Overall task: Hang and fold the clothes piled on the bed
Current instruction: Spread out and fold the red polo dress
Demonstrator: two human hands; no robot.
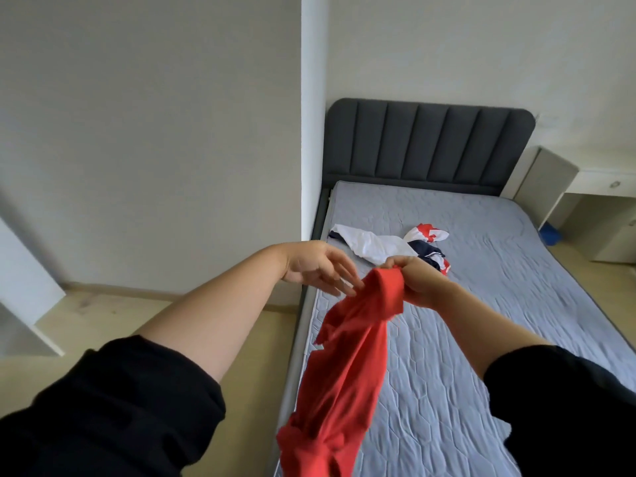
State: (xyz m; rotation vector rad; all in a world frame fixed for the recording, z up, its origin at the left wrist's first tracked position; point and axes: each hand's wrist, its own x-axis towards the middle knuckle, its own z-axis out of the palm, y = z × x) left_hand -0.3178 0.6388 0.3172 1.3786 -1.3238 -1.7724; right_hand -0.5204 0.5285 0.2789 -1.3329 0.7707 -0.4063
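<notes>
Mattress (481, 287) bears clothes (375, 244) by grey headboard (430, 142); right hand (416, 280) clenches red garment (344, 366), left hand (309, 266) slack, fingers spread.

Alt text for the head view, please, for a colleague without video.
A person's right hand grips the top of a red garment hanging bunched above the side of the bed, while the left hand, fingers straight, reaches to the fabric. Farther up the bed lies a white, navy and red heap of clothes, below a dark headboard.
</notes>
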